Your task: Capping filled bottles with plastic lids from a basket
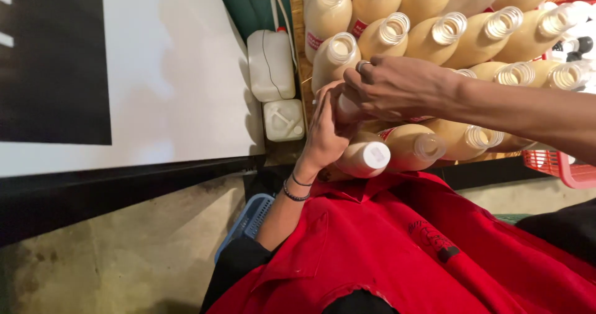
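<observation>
While both hands pinch one bottle's cap (345, 107), left hand (327, 134) bracing, right hand (388, 87) gripping on top, a slip could topple the open bottles (448, 28) just beside it.

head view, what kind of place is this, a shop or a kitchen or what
Probably a small drink-bottling workroom rather than a shop. Rows of open bottles filled with creamy liquid crowd the table, both hands work on one bottle's cap, and white jugs stand beside them.

Cream-beige bottles (428, 40) fill the upper right of the frame (one carries a white cap (376, 155)); red shirt (397, 245) below, blue basket (247, 222) lower centre, white jugs (271, 65) upper centre.
</observation>
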